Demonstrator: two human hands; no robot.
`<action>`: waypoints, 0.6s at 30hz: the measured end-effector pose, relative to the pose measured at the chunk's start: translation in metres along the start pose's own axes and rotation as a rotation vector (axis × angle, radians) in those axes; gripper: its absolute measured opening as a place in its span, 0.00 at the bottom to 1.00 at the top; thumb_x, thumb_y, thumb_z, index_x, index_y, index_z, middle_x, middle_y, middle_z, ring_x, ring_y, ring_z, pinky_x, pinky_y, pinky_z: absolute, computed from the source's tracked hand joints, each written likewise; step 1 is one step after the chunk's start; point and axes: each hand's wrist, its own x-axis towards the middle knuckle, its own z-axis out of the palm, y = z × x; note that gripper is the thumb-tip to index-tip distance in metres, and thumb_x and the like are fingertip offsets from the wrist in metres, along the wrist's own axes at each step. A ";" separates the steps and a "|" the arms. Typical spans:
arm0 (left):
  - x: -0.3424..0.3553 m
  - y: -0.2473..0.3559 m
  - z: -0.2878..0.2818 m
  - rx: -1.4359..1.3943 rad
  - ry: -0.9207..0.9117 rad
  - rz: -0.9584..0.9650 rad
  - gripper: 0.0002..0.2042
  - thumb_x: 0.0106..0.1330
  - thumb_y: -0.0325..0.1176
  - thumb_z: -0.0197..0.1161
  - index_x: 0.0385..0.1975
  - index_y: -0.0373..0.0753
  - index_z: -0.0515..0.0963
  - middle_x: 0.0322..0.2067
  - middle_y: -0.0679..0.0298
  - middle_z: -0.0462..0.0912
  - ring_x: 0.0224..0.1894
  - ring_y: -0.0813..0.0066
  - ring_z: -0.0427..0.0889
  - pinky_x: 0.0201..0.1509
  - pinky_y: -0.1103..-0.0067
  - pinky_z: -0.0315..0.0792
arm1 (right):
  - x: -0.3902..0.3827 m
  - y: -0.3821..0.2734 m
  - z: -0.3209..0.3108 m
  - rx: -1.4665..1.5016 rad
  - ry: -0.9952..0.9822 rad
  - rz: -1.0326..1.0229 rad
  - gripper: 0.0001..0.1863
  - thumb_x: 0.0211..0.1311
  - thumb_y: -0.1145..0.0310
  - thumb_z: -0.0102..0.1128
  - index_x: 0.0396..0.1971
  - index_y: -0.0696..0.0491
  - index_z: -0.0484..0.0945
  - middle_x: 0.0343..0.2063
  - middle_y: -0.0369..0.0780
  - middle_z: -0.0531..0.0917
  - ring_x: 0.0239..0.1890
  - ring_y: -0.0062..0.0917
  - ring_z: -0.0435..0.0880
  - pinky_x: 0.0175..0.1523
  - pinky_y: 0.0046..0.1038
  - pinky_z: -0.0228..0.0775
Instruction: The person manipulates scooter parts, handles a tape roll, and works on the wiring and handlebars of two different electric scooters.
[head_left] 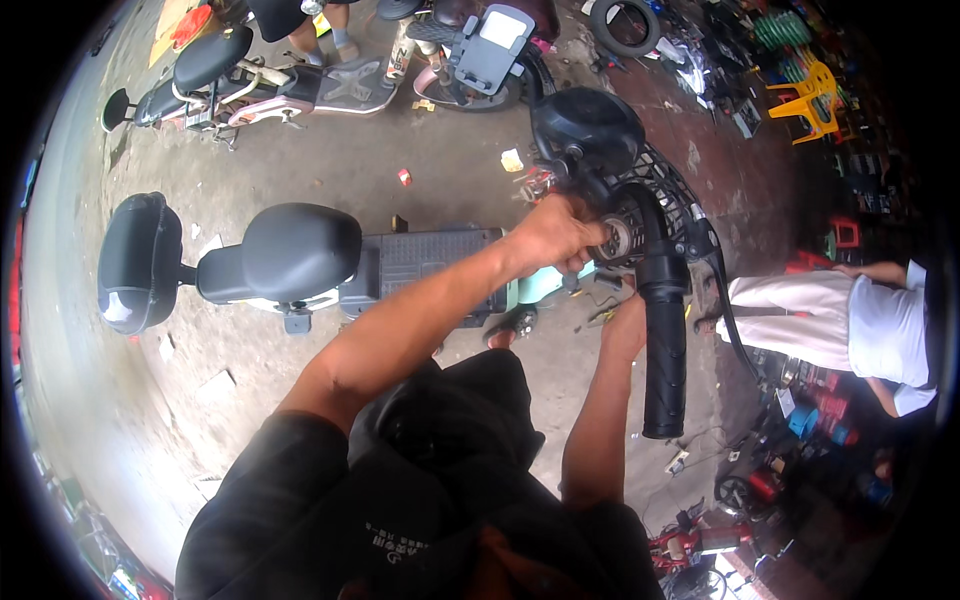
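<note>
An electric scooter stands in front of me, with a black seat (300, 245), a dark footboard (430, 262) and a pale green front panel (543, 285). My left hand (553, 235) reaches across to the steering column below the black headlight housing (588, 128). Its fingers are curled in a pinch; what lies between them I cannot make out. Lower down, my right hand (626, 325) is beside the column, its fingers mostly hidden behind the black handlebar grip (664, 350). A brake lever (728, 300) curves past that grip, and a black wire basket (675, 185) sits at the front.
Another scooter (350, 85) is parked beyond, with a person's legs near it. On the right stands a person in white trousers (790, 305). A yellow plastic chair (815, 105), a tyre (624, 22) and scattered parts lie around; paper scraps dot the concrete floor (225, 400).
</note>
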 end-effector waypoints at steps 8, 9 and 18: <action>-0.012 -0.008 0.001 -0.203 0.019 -0.016 0.10 0.60 0.30 0.64 0.37 0.30 0.77 0.24 0.58 0.82 0.20 0.73 0.81 0.20 0.81 0.73 | -0.031 -0.022 0.016 0.036 -0.028 -0.256 0.12 0.67 0.75 0.59 0.47 0.61 0.79 0.39 0.38 0.82 0.35 0.19 0.79 0.42 0.19 0.71; -0.014 -0.008 0.001 -0.215 0.022 -0.016 0.10 0.60 0.30 0.63 0.37 0.30 0.76 0.24 0.57 0.82 0.21 0.72 0.82 0.20 0.80 0.73 | -0.031 -0.018 0.016 0.144 -0.017 -0.199 0.11 0.67 0.75 0.59 0.46 0.62 0.79 0.39 0.38 0.82 0.35 0.19 0.79 0.42 0.20 0.72; -0.043 -0.046 0.004 -0.429 0.049 -0.065 0.11 0.59 0.30 0.67 0.38 0.33 0.79 0.27 0.58 0.82 0.27 0.72 0.81 0.30 0.76 0.76 | -0.024 -0.035 0.022 0.424 0.094 0.188 0.06 0.64 0.73 0.63 0.36 0.59 0.78 0.33 0.37 0.81 0.33 0.19 0.80 0.37 0.22 0.76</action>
